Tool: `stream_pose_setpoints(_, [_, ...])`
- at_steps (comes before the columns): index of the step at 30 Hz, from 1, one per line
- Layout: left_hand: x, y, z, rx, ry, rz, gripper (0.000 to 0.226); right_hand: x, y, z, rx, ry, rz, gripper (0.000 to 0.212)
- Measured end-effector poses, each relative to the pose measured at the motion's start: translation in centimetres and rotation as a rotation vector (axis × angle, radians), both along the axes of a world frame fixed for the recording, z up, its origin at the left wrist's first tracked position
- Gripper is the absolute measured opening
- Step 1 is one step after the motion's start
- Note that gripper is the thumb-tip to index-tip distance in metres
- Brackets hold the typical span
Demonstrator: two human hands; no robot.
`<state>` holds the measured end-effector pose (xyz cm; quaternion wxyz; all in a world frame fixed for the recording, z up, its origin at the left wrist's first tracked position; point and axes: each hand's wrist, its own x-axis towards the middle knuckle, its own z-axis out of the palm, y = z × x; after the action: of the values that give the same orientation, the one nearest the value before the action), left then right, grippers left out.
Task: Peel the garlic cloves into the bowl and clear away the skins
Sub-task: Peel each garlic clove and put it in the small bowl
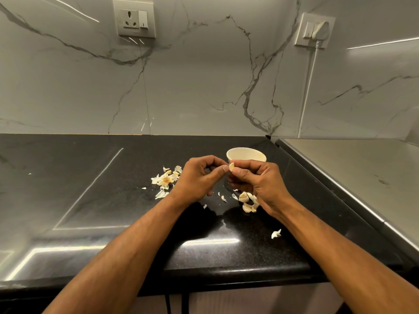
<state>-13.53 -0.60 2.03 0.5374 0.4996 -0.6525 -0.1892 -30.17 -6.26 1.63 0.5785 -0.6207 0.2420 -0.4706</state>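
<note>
Pinching a garlic clove [231, 166] between right hand [254, 181] and left hand [199, 177] just in front of the bowl [246, 154], the person risks it slipping onto the black counter [90, 177] among loose skins [165, 179].

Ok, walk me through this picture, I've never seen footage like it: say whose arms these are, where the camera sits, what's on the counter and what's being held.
One camera, worn on a person's head, looks down at their own bare arms. The right hand pinches a garlic clove; the left hand picks at it with its fingertips. Just behind them a small cream bowl stands on the black counter. Loose garlic skins lie left of the hands, and a clump of garlic pieces lies under the right wrist.
</note>
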Motion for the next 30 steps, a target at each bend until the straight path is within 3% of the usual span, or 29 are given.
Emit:
stream_pose_setpoints(9, [0.16, 0.15, 0.14, -0.002, 0.003, 0.015, 0.011, -0.04, 0.42, -0.16, -0.187, 0.106, -0.015, 0.020])
stream_pose_setpoints(18, [-0.42, 0.10, -0.01, 0.017, -0.096, 0.072, 0.009, 0.01, 0.52, -0.19, -0.163, 0.099, 0.004, 0.018])
stream_pose_setpoints(30, [-0.77, 0.52, 0.29, 0.038, 0.038, -0.028, 0.004, -0.08, 0.49, 0.08, -0.099, 0.019, 0.032, 0.017])
